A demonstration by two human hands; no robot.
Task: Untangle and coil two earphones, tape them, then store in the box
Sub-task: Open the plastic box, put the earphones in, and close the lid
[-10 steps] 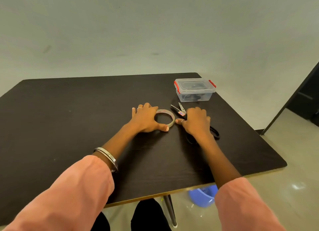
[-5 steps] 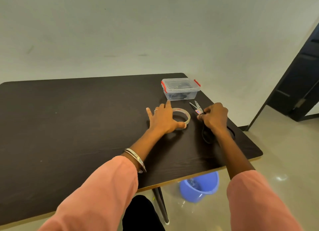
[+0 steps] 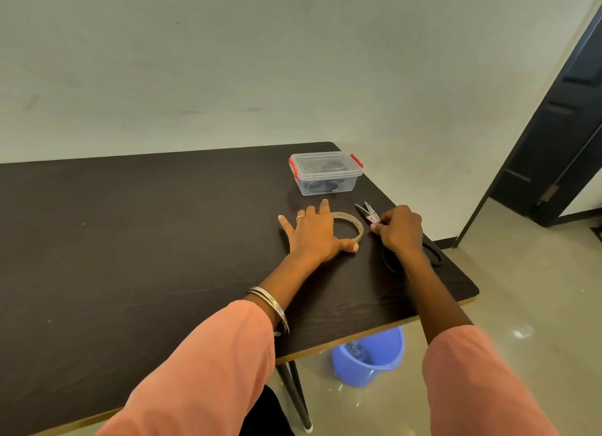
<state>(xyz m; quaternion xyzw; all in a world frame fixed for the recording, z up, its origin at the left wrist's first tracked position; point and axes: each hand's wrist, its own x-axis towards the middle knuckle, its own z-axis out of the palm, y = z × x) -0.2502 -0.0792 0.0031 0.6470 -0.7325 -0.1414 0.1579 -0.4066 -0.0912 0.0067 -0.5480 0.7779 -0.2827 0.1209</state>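
Head view: tape roll [image 3: 350, 225] under left hand [image 3: 314, 237]; box [image 3: 325, 173] beyond.

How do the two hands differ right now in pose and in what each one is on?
The left hand lies flat with fingers spread, over the near-left side of the tape roll; the right hand is curled over the scissors. The left hand shows a finger ring, and a bangle on its wrist; I see no bangle on the right wrist. Both rest on the dark table, short of the closed box.
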